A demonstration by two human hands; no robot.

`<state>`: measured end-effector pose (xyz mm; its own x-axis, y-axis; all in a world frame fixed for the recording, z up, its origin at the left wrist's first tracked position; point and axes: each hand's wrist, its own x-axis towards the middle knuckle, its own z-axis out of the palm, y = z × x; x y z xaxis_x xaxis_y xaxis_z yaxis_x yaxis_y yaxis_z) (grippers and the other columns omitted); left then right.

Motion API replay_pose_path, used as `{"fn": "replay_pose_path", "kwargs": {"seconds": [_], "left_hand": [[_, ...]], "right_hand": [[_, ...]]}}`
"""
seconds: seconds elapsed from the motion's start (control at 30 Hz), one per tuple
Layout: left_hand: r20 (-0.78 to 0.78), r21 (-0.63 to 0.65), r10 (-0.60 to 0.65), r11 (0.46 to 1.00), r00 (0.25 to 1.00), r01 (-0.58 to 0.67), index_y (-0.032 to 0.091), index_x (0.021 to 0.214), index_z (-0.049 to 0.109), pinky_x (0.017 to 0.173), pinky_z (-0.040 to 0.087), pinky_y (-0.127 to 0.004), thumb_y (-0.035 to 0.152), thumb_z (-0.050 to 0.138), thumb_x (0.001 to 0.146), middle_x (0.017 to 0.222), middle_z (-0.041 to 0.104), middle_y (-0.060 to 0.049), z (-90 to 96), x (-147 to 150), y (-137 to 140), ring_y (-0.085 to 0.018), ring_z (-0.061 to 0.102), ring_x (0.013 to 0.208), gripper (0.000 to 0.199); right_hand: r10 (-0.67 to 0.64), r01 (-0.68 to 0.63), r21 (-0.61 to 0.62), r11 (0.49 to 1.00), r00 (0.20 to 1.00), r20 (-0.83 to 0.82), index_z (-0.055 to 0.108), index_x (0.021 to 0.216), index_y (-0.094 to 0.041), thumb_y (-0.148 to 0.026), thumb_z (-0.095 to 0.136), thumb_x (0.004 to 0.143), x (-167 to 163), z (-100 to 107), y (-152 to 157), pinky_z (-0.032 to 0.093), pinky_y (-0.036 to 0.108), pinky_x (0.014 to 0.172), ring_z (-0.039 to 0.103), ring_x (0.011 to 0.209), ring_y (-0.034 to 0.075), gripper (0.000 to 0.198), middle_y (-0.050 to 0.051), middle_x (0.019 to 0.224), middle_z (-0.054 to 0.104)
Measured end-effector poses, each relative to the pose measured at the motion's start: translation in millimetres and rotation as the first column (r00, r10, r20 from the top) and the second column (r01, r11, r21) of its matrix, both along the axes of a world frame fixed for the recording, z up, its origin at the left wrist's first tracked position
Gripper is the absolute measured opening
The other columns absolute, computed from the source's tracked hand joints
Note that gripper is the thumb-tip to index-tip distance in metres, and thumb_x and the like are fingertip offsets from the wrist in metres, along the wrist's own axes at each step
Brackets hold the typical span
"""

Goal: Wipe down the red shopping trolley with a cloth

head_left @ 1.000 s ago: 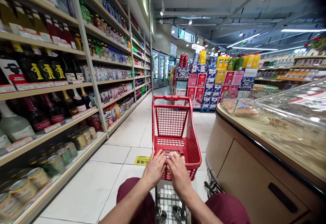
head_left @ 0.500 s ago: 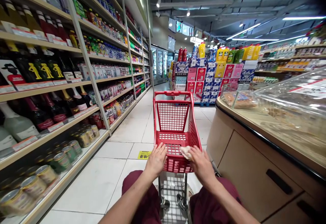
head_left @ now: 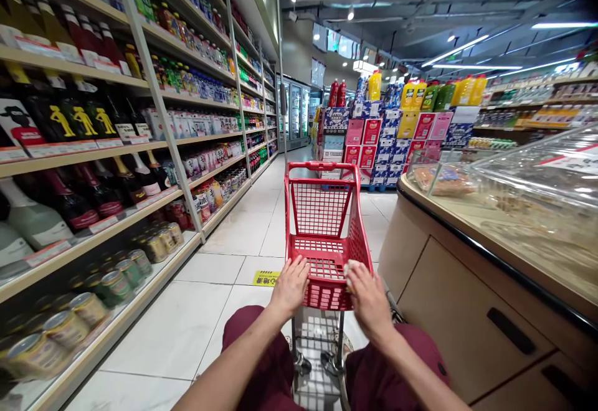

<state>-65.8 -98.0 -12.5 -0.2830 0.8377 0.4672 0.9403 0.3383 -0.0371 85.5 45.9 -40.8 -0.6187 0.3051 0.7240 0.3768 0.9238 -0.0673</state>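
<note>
Directly before me stands a red plastic shopping cart [head_left: 322, 244] with a mesh basket, its low front end between my knees. My left hand [head_left: 290, 286] is laid over the left corner of the basket rim, fingers bent across the edge. At the right corner, my right hand [head_left: 371, 299] is closed on a crumpled white cloth. Only a little of the cloth shows past the fingertips, and whether it touches the rim is hard to tell. Dark red trousers cover my knees on both sides of the cart.
Drink shelves [head_left: 161, 112] line the left side. To the right stands a wooden counter [head_left: 448, 292] with clear covers. Stacked drink boxes [head_left: 369, 143] rise beyond the cart. A yellow floor sticker [head_left: 266, 278] lies left of it on the white tiles.
My right hand has drawn over the white cloth, which stuck out farther to the left before. The left hand keeps its place on the rim. The view has shifted slightly.
</note>
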Motion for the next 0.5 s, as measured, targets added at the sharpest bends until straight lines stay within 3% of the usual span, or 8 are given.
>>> {"fn": "replay_pose_path", "kwargs": {"seconds": [0.1,0.17,0.3,0.37,0.5], "left_hand": [[0.0,-0.009,-0.002,1.0,1.0,0.002,0.015,0.117,0.048,0.1,0.034,-0.042,0.022,0.036,0.087,0.125,0.051,-0.008,1.0,1,0,-0.02,0.04,0.121,0.034],[0.001,-0.015,-0.011,1.0,1.0,0.011,0.015,0.118,0.048,0.1,0.035,-0.042,0.021,0.036,0.086,0.125,0.051,-0.009,2.0,2,0,-0.02,0.039,0.122,0.034],[0.015,-0.005,0.003,1.0,1.0,-0.003,0.015,0.118,0.048,0.1,0.034,-0.043,0.019,0.035,0.086,0.126,0.05,-0.009,3.2,3,1,-0.02,0.037,0.122,0.034],[0.023,0.003,0.014,1.0,1.0,-0.014,0.015,0.117,0.048,0.1,0.034,-0.043,0.019,0.035,0.086,0.125,0.051,-0.009,4.0,4,2,-0.021,0.038,0.122,0.034],[0.03,-0.014,0.001,1.0,1.0,0.0,0.015,0.118,0.048,0.099,0.036,-0.041,0.02,0.035,0.086,0.125,0.051,-0.008,6.9,4,1,-0.02,0.039,0.121,0.035]], "right_hand": [[0.103,-0.103,-0.002,0.995,0.995,-0.017,0.057,0.11,-0.019,-0.017,0.036,0.084,-20,0,-24,0.027,0.041,0.101,0.042,0.119,0.02,0.034,0.007,0.119,0.055],[0.163,-0.163,-0.003,0.987,0.987,0.006,0.055,0.114,-0.021,-0.017,0.037,0.084,-18,2,-22,0.024,0.042,0.102,0.042,0.118,0.019,0.035,0.005,0.121,0.054],[0.063,-0.063,-0.037,0.997,0.998,0.018,0.05,0.12,-0.023,-0.018,0.036,0.084,7,5,2,0.022,0.049,0.101,0.042,0.119,0.022,0.039,0.007,0.124,0.051],[0.042,-0.042,-0.069,0.997,0.999,0.0,0.05,0.12,-0.022,-0.019,0.036,0.084,4,5,-3,0.023,0.049,0.101,0.042,0.119,0.023,0.039,0.008,0.124,0.051],[0.178,-0.177,-0.073,0.981,0.984,0.005,0.052,0.118,-0.023,-0.016,0.036,0.084,-19,6,-27,0.024,0.045,0.102,0.041,0.119,0.021,0.038,0.006,0.124,0.051]]}}
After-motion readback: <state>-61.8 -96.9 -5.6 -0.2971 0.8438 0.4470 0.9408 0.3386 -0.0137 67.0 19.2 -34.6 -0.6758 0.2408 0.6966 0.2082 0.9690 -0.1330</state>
